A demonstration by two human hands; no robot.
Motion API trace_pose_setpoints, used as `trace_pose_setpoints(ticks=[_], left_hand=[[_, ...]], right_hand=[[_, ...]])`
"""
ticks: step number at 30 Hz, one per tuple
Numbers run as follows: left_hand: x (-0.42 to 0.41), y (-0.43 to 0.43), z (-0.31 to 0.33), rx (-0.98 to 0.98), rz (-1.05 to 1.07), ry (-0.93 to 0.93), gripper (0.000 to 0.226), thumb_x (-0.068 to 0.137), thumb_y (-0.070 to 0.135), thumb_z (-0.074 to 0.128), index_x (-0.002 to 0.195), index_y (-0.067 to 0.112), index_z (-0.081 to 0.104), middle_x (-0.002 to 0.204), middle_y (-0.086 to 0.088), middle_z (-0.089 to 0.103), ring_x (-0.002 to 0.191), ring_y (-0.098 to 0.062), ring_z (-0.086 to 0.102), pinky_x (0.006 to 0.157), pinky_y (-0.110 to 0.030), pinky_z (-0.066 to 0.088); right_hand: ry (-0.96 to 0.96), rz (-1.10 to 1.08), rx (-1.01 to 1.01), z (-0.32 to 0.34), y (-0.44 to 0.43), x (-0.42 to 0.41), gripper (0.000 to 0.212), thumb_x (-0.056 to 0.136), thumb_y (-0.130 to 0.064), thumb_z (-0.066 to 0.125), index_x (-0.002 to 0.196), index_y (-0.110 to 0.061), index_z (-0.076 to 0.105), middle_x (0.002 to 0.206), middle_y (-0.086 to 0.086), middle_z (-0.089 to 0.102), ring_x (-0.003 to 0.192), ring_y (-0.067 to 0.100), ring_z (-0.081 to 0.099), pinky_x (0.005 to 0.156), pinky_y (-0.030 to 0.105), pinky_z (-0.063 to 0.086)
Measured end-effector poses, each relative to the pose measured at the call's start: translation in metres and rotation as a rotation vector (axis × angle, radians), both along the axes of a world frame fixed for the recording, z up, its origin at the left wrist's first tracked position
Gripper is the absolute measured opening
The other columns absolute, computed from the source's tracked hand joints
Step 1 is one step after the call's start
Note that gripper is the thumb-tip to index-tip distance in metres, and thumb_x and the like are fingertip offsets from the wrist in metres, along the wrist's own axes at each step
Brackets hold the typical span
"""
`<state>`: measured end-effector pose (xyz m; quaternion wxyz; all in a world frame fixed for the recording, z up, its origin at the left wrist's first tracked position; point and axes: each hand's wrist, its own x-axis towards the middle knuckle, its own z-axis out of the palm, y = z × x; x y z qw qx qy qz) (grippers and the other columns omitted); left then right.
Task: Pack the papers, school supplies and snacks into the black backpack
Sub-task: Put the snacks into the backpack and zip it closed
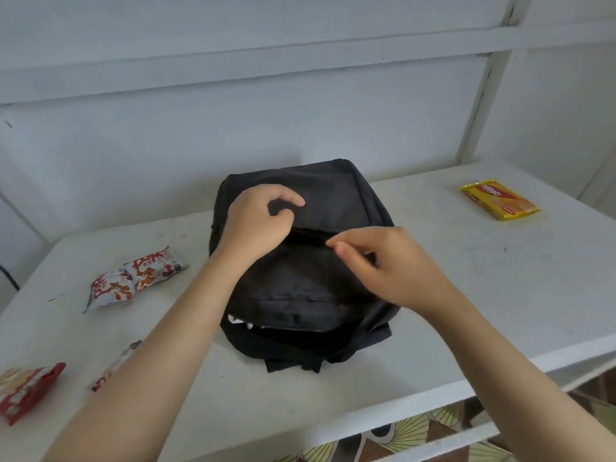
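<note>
I read the black backpack (333, 195) as soft matte fabric, boxy, lying flat mid-table (466, 278). The left hand (256, 221) pinches a fold of its upper panel. The right hand (383, 265) pinches at the front-pocket zipper seam. Crinkled foil snack packets (133, 278) lie well to the left.

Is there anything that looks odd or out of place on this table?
Nothing is spilled or damaged. Something white peeks out of the black backpack at its near opening, and the yellow packet lies alone at the far right, apart from the other snacks.
</note>
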<state>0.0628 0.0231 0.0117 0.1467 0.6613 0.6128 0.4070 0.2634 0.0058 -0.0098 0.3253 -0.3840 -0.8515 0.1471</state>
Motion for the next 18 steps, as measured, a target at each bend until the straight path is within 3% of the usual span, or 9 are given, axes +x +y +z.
trace_pose_setpoints(ticks=[2, 4, 10, 14, 18], left_hand=[[0.035, -0.004, 0.005, 0.044, -0.096, 0.006, 0.030, 0.083, 0.007, 0.052, 0.092, 0.032, 0.067, 0.103, 0.023, 0.060, 0.103, 0.006, 0.049, 0.087, -0.003, 0.030], [0.075, -0.005, 0.002, 0.083, -0.219, 0.003, 0.026, 0.085, 0.010, 0.054, 0.094, 0.030, 0.067, 0.102, 0.020, 0.062, 0.098, 0.005, 0.051, 0.081, 0.001, 0.034], [0.206, 0.023, -0.062, 0.080, -0.337, 0.222, 0.023, 0.089, 0.023, 0.053, 0.109, 0.017, 0.064, 0.110, 0.001, 0.064, 0.106, -0.020, 0.052, 0.087, -0.033, 0.043], [0.256, 0.056, -0.102, -0.046, -0.291, 0.485, 0.040, 0.091, 0.032, 0.049, 0.128, 0.015, 0.053, 0.123, -0.008, 0.056, 0.114, -0.028, 0.047, 0.089, -0.036, 0.036], [0.269, 0.072, -0.128, -0.112, -0.205, 0.549, 0.040, 0.092, 0.037, 0.041, 0.125, 0.018, 0.052, 0.124, -0.010, 0.050, 0.119, -0.030, 0.040, 0.093, -0.038, 0.029]], right_hand=[[-0.029, -0.176, 0.023, -0.006, 0.013, 0.030, 0.024, 0.093, -0.032, 0.049, 0.092, -0.022, 0.071, 0.081, -0.007, 0.071, 0.072, 0.009, 0.064, 0.065, 0.035, 0.052], [-0.062, -0.334, 0.001, -0.014, 0.028, 0.063, 0.023, 0.092, -0.032, 0.050, 0.090, -0.023, 0.071, 0.080, -0.007, 0.071, 0.072, 0.012, 0.063, 0.065, 0.035, 0.053], [-0.086, -0.638, -0.152, -0.045, 0.085, 0.159, 0.021, 0.090, -0.022, 0.051, 0.100, -0.018, 0.069, 0.096, -0.002, 0.070, 0.087, 0.020, 0.063, 0.069, 0.029, 0.044], [-0.331, -0.669, -0.280, -0.067, 0.118, 0.205, 0.034, 0.093, -0.026, 0.051, 0.126, -0.018, 0.056, 0.125, 0.006, 0.057, 0.117, 0.024, 0.050, 0.089, 0.034, 0.041], [-0.421, -0.674, -0.219, -0.080, 0.146, 0.236, 0.048, 0.092, -0.024, 0.052, 0.138, -0.015, 0.042, 0.137, 0.015, 0.044, 0.126, 0.032, 0.040, 0.096, 0.039, 0.038]])
